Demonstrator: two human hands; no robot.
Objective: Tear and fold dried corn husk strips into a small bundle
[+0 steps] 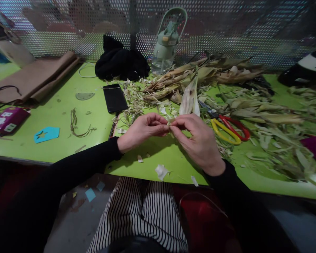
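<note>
Green table (68, 105) fills the view, with a perforated metal screen (239, 31) behind it. At the middle, a small pale husk strip (170, 123) is pinched between both hands just above the table. It is gripped by the left hand (142, 130) with fingertips pressed together, and by the right hand (197, 140) in the same way. At 3 o'clock from the hands, scissors (228, 128) with yellow and red handles are lying. At 12 o'clock a pile of dry husks (200, 75) is seen, and behind it a pale green bottle (167, 45). At 11 o'clock a black phone (114, 98) is placed. At 9 o'clock a blue paper piece (46, 134) is found.
</note>
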